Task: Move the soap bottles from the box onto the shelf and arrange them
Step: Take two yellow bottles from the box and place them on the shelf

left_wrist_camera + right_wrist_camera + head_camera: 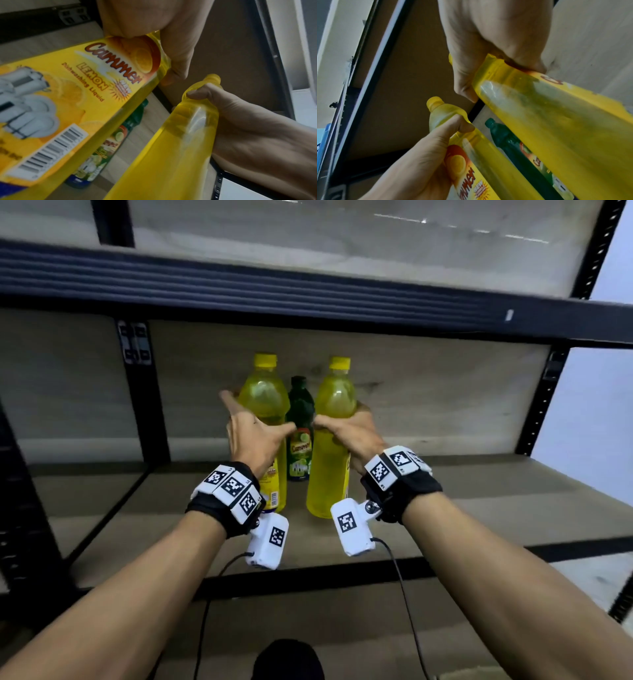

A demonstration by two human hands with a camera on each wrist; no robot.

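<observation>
Two tall yellow soap bottles stand upright side by side on the wooden shelf board (462,508). My left hand (253,436) grips the left yellow bottle (263,398) at its shoulder, thumb on the inner side (178,54). My right hand (349,429) is wrapped round the right yellow bottle (334,395) at the same height, seen close in the right wrist view (488,40). A smaller green soap bottle (300,412) stands behind the gap between them, untouched. The left bottle's lemon label (68,94) faces the left wrist camera.
An upper shelf beam (308,289) runs above the bottle caps. Black uprights stand at the left (144,392) and right (541,405). Bare board lies on both sides of the bottles. A dark shoe (287,659) shows at the bottom edge.
</observation>
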